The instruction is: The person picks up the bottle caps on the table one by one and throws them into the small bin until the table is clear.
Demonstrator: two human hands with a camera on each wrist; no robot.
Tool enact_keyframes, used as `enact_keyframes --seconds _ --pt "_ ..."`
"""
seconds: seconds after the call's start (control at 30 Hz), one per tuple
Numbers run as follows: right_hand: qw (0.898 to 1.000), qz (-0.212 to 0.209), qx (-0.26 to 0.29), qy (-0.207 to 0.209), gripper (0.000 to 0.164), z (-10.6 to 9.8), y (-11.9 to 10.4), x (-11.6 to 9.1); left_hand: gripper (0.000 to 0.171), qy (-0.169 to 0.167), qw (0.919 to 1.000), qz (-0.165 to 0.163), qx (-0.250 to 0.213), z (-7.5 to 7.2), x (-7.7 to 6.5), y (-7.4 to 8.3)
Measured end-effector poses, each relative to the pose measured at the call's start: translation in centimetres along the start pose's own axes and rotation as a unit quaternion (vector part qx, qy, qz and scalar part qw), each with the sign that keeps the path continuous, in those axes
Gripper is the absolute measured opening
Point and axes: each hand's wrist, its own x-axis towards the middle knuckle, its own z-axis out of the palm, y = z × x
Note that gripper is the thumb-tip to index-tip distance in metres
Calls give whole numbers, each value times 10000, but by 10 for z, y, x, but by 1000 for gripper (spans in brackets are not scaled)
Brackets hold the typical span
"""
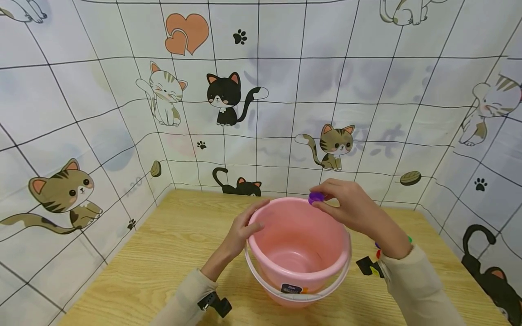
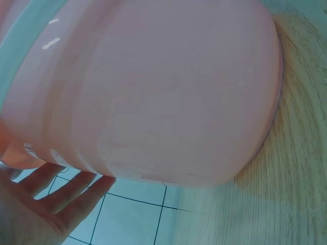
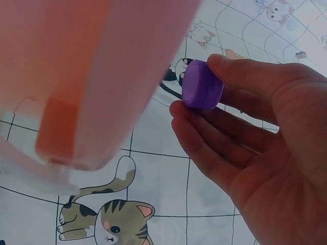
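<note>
A pink bucket stands upright on the wooden table, its inside bottom visible. My left hand grips its left rim, thumb over the edge on the inner side. In the left wrist view, the fingers of that hand lie along the outside of the bucket. A purple bottle cap is pinched by my right hand at the bucket's far right rim. The right wrist view shows the cap between thumb and fingertips, beside the bucket wall.
The bucket's pale handle hangs down at the front. Partly hidden behind my right forearm are small coloured pieces, one of them red. Cat-print sheeting walls the wooden table at the back and sides.
</note>
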Motion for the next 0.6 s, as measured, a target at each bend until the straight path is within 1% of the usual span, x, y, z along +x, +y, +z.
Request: enact_keyframes --seconds 0.33,0.6 --pt "9998 -169 40 49 30 -5 -1 15 64 -6 10000 -57 -1 -1 0 -1" --pt "9996 80 219 -125 30 -7 -2 22 66 -14 10000 2 -50 0 0 0"
